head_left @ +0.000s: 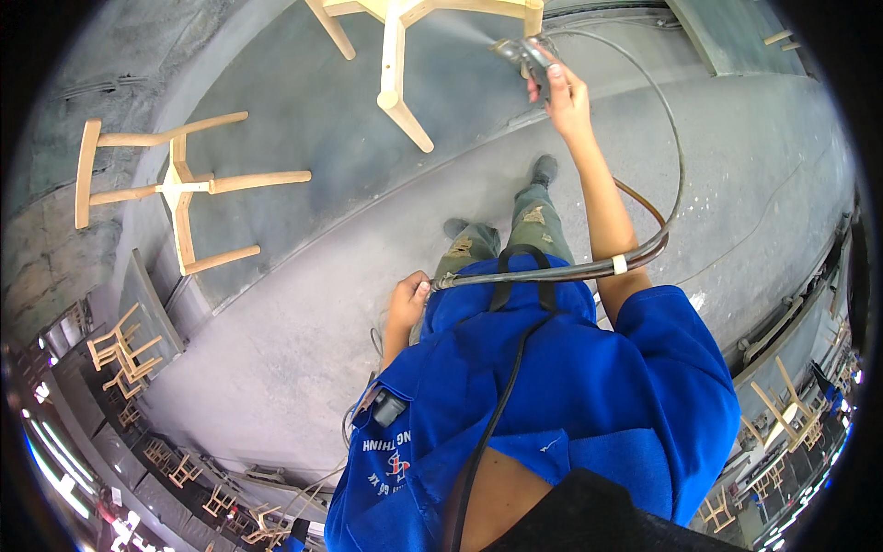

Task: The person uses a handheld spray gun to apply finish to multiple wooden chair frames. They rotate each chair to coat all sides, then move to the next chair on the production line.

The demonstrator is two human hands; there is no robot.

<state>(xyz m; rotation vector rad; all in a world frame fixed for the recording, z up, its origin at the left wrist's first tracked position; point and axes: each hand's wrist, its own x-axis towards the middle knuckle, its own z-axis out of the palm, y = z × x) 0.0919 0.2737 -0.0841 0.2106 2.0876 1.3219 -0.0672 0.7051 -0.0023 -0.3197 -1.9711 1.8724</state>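
Observation:
A metal spray gun (pixel 522 60) is gripped in my right hand (pixel 566 97), my arm stretched out to the upper right. Pale mist leaves its nozzle toward a light wooden chair frame (pixel 393 60) at the top edge, which cuts off part of the frame. From the gun a thin grey hose loops right and comes back to a hose bundle (pixel 543 274) crossing in front of my waist. My left hand (pixel 407 299) is closed around the left end of that bundle. Its fingers are partly hidden.
Another wooden chair frame (pixel 179 189) hangs or stands at the left, legs pointing right; its support is unclear. Stacked chairs (pixel 124 352) are at the lower left, more chairs (pixel 786 414) at the lower right. A thin cable (pixel 763 216) trails across the floor.

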